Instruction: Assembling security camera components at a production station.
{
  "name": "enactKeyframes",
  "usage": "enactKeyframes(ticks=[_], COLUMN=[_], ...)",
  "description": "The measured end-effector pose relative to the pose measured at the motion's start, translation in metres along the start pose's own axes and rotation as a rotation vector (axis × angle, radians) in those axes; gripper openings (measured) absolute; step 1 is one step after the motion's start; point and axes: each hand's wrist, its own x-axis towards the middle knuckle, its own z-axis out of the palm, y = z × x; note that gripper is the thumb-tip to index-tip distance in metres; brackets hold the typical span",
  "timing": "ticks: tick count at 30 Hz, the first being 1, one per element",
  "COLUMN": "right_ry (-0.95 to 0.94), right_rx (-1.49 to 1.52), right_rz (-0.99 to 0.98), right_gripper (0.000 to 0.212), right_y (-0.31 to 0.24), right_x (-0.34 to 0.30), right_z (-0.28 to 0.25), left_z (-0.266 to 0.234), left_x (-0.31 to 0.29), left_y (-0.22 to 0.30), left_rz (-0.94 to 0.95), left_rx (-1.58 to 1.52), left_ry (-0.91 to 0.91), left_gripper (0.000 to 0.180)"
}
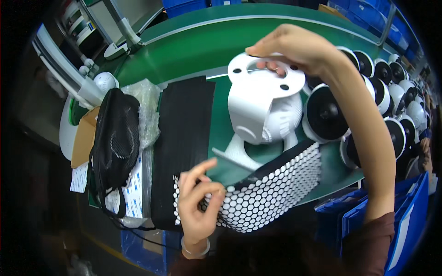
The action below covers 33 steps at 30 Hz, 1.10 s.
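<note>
A white device with a round ribbed body (281,117) and a flat mounting plate (292,85) with dark round holes stands on the green bench. My right hand (294,48) reaches over from the right and grips the plate's far edge, fingers curled through its central opening. In front of the device lies a bent black sheet covered with white round pads (267,198). My left hand (200,202) is at its left end, thumb and index fingertips pinched together at the sheet's top edge, another finger stretched out. Whatever sits between those fingertips is too small to make out.
Black strips (182,133) lie left of the device. Beside them are a black mesh bag (117,138), bubble wrap (145,108) and a cardboard box (85,138). Several white round units with black faces (324,112) crowd the right side. Blue bins (396,216) stand at lower right.
</note>
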Motion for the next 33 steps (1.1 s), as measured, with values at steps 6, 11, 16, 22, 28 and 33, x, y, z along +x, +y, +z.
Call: enactKeyframes(ticks=[6, 11, 16, 22, 28, 33], right_ry=[0.122, 0.632, 0.324, 0.103, -0.241, 0.213], right_rx=[-0.709, -0.914, -1.182, -1.000, -1.258, -1.136], right_rz=[-0.346, -0.677, -0.436, -0.089, 0.106, -0.294], right_gripper=[0.026, 0.015, 0.016, 0.031, 0.047, 0.058], right_y=[-0.041, 0.058, 0.125, 0.151, 0.094, 0.012], right_x=[0.086, 0.166, 0.188, 0.183, 0.162, -0.007], right_z=[0.014, 0.051, 0.037, 0.016, -0.017, -0.011], left_z=[0.004, 0.005, 0.003, 0.002, 0.012, -0.001], left_x=[0.005, 0.003, 0.006, 0.002, 0.007, 0.003], left_y=[-0.004, -0.007, -0.012, -0.014, -0.009, -0.004], left_rz=[0.053, 0.052, 0.060, 0.085, 0.107, 0.103], left_rx=[0.184, 0.179, 0.166, 0.176, 0.177, 0.133], left_ry=[-0.130, -0.176, -0.201, -0.196, -0.207, -0.141], left_gripper=[0.002, 0.004, 0.005, 0.007, 0.005, 0.005])
